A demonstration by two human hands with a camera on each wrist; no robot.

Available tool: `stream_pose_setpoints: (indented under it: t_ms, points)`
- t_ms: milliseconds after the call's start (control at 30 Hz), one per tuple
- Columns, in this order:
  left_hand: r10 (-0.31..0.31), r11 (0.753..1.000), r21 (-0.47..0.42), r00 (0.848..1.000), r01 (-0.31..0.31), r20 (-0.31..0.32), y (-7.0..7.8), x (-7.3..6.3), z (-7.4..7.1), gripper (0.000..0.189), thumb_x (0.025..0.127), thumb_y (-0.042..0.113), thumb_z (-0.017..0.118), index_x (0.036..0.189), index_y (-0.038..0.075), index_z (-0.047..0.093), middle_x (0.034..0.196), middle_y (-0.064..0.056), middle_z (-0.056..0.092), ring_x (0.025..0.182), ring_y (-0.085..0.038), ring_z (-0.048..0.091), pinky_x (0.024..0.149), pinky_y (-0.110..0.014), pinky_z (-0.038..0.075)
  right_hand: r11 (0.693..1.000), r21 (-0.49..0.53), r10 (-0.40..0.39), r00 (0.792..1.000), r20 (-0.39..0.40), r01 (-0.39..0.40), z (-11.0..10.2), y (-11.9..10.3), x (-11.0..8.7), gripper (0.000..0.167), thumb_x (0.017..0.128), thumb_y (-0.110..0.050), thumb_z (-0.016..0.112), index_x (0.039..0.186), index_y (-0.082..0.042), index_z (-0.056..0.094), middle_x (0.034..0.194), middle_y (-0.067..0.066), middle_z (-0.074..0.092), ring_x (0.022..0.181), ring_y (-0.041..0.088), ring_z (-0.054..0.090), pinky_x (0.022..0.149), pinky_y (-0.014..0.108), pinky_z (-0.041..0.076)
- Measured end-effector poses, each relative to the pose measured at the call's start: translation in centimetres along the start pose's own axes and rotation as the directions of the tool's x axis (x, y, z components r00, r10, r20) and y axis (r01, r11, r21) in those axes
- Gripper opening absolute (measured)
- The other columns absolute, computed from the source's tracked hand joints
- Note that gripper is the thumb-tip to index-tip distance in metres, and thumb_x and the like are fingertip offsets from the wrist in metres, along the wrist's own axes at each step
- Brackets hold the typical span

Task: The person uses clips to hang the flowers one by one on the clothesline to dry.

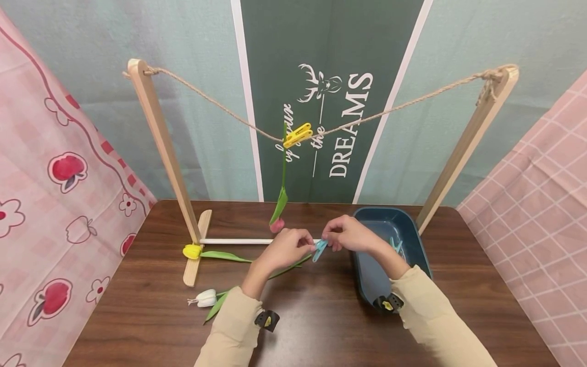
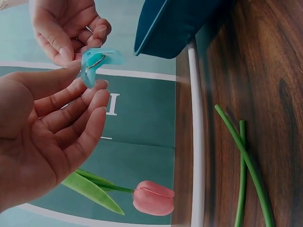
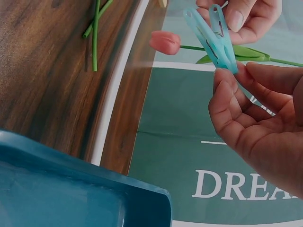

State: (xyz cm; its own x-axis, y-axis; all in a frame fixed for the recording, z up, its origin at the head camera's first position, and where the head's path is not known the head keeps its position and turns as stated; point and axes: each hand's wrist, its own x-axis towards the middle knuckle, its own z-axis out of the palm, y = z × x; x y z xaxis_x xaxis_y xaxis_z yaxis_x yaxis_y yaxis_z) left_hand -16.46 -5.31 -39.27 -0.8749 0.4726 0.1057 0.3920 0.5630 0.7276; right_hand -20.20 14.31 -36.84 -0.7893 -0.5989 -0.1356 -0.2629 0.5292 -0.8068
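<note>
A light-blue clothespin (image 1: 320,250) is held up between both hands, above the table. My left hand (image 1: 289,247) pinches it at one side with thumb and fingertips. From the other side my right hand (image 1: 350,233) grips its end between thumb and index finger, clearest on the clothespin (image 3: 215,40) in the right wrist view. Behind the hands a pink tulip (image 1: 277,224) hangs head down from the rope (image 1: 220,106), clipped by a yellow clothespin (image 1: 298,135). A yellow tulip (image 1: 191,251) and a white tulip (image 1: 206,298) lie on the table at left.
The rope sags between two wooden posts (image 1: 160,137), joined low down by a white rod (image 1: 238,241). A dark-blue basin (image 1: 362,290) at right holds more blue clothespins (image 1: 395,244). Green stems (image 2: 244,165) cross on the wooden table (image 1: 330,331). Curtains hang around it.
</note>
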Motion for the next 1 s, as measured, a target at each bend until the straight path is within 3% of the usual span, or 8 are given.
stream_pose_setpoints:
  t_ms: [467, 600, 867, 1000]
  points:
    - [-0.028, 1.0, -0.008, 1.0, 0.028, 0.007, 0.0, 0.2, 0.3, 0.007, 0.085, 0.008, 0.063, 0.086, 0.001, 0.065, 0.077, -0.01, 0.066, 0.065, -0.009, 0.056, 0.06, -0.022, 0.045, 1.0, 0.01, -0.018, 1.0, 0.001, 0.018, 0.1, 0.2, 0.1, 0.012, 0.088, -0.003, 0.057, 0.083, 0.004, 0.065, 0.067, 0.008, 0.059, 0.056, 0.021, 0.057, 0.052, 0.033, 0.047]
    - [-0.023, 1.0, 0.012, 1.0, 0.023, 0.002, 0.0, 0.1, 0.4, 0.009, 0.085, 0.008, 0.063, 0.088, 0.0, 0.066, 0.076, -0.005, 0.065, 0.066, -0.008, 0.056, 0.061, -0.022, 0.045, 0.999, 0.012, -0.042, 0.999, 0.0, 0.042, 0.2, 0.4, 0.1, 0.011, 0.088, -0.004, 0.057, 0.087, 0.004, 0.065, 0.068, 0.002, 0.059, 0.058, 0.023, 0.057, 0.052, 0.031, 0.047]
    - [-0.027, 0.999, 0.04, 0.999, 0.028, -0.024, -0.3, -0.1, 0.3, 0.011, 0.087, 0.008, 0.06, 0.091, 0.001, 0.067, 0.079, -0.005, 0.064, 0.067, -0.009, 0.053, 0.062, -0.023, 0.044, 0.998, 0.018, -0.062, 0.998, -0.016, 0.062, 0.2, 0.9, 0.0, 0.011, 0.086, 0.001, 0.057, 0.094, 0.004, 0.063, 0.074, 0.014, 0.061, 0.062, 0.03, 0.059, 0.056, 0.035, 0.05]
    - [-0.024, 0.998, 0.061, 0.998, 0.027, -0.059, -0.5, -0.3, 0.3, 0.01, 0.087, 0.007, 0.06, 0.091, 0.001, 0.065, 0.08, -0.004, 0.064, 0.07, -0.01, 0.055, 0.065, -0.024, 0.045, 0.999, 0.026, -0.03, 0.999, -0.023, 0.031, 0.3, 1.4, 0.0, 0.011, 0.086, 0.001, 0.056, 0.094, 0.007, 0.062, 0.071, 0.013, 0.061, 0.063, 0.033, 0.059, 0.054, 0.032, 0.048]
